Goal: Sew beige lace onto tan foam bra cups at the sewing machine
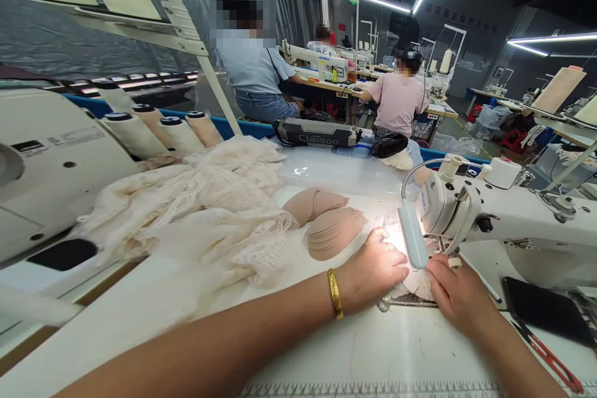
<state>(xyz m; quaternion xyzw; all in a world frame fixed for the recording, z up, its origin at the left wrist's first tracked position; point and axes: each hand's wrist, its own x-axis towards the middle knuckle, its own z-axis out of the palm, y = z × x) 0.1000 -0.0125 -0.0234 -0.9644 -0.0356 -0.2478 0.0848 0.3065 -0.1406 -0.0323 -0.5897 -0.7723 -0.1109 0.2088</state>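
Note:
A pale fabric piece (416,283) lies on the bed of a white sewing machine (436,202), under its needle area. My left hand (375,267), a gold bracelet on its wrist, holds the fabric from the left with its fingers bent and pressed down. On the right, my right hand (459,289) grips the edge of the same fabric between thumb and fingers. A grey lamp head (413,236) on a bendable neck hangs between my hands and hides part of the fabric. Beside my left hand sit stacked beige cup-shaped pieces (336,233).
Cream lace fabric (200,205) is heaped at left, near thread cones (140,134). Right of the machine bed lie a black phone (548,310) and red-handled snips (553,360). A measuring tape (373,388) runs along the front edge. Co-workers (254,74) sit beyond the table.

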